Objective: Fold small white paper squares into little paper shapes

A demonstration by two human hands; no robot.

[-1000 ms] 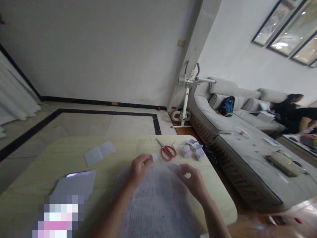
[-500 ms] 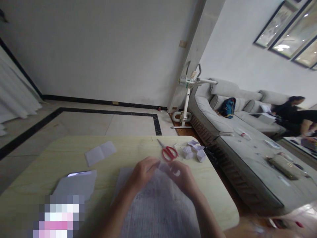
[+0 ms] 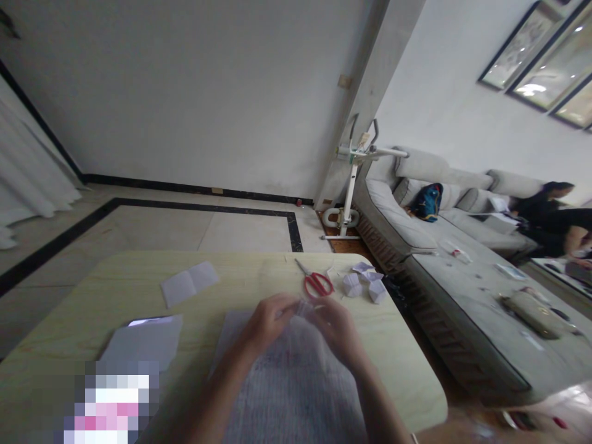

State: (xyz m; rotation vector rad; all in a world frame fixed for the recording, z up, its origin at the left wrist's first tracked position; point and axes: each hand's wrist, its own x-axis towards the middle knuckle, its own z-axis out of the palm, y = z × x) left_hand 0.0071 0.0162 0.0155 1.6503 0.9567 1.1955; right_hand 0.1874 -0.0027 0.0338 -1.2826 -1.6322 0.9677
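Between my two hands is a small folded piece of white paper [image 3: 304, 308], blurred and partly covered by the fingers. My left hand [image 3: 272, 317] pinches its left side. The fingers of my right hand [image 3: 333, 325] are closed on its right side. Both hands hover over a large printed sheet [image 3: 291, 388] lying on the table. Just beyond the fingertips lie red-handled scissors [image 3: 318, 284], blades pointing away to the left. Several small folded paper pieces [image 3: 352, 285] sit to the right of the scissors.
A creased white paper [image 3: 190, 283] lies at the table's [image 3: 139, 268] back left. Nearer stands a grey flat object [image 3: 143, 342] with a bright edge, beside a pixelated patch. A grey sofa [image 3: 467, 320] runs along the right, where a person [image 3: 546, 213] sits far back.
My hands still hold the small paper; the fingers have shifted slightly and the paper looks more bunched between them. The whole view has moved a little.
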